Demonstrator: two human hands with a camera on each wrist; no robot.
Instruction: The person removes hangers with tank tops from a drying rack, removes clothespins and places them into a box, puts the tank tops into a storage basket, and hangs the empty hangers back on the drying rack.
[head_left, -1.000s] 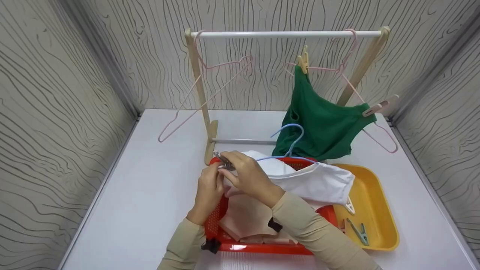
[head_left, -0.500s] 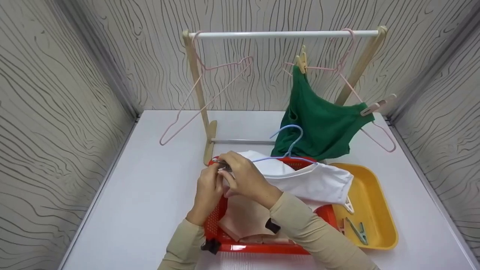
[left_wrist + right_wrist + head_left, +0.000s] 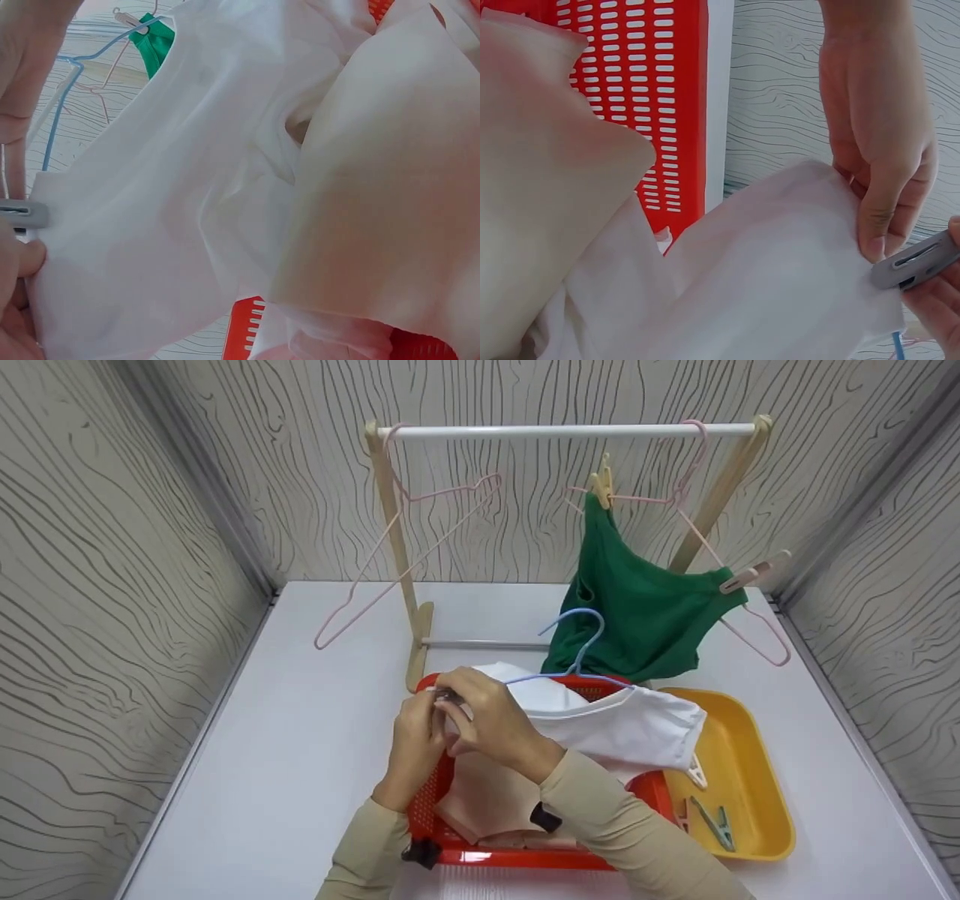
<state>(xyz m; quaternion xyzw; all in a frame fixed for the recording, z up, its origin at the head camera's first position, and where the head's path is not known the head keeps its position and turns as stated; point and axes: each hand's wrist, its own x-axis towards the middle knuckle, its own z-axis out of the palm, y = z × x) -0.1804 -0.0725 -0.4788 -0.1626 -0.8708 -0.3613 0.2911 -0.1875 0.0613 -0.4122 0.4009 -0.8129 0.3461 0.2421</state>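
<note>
A white garment (image 3: pixel 622 727) lies across the red basket, with a blue hanger (image 3: pixel 589 641) at its neckline. My left hand (image 3: pixel 416 727) pinches the garment's left corner between thumb and fingers, as the right wrist view shows. Close against it, my right hand (image 3: pixel 491 712) holds a grey clothespin (image 3: pixel 915 259) by its handle end. In both wrist views the clothespin's tip is at the edge of the white cloth near the hanger; how far its jaws overlap the cloth is hard to tell. The head view mostly hides the clothespin behind my fingers.
The red basket (image 3: pixel 525 856) also holds beige cloth (image 3: pixel 495 795). Right of it stands a yellow tray (image 3: pixel 750 780) with a green clothespin (image 3: pixel 716 825) and others. Behind, a rack (image 3: pixel 570 431) carries a pink hanger (image 3: pixel 352 592) and a green garment (image 3: pixel 645 600) pegged to another hanger.
The grey clothespin has come down toward the left fingertips, and less of it shows now between my hands. My left hand has stayed nearly still.
</note>
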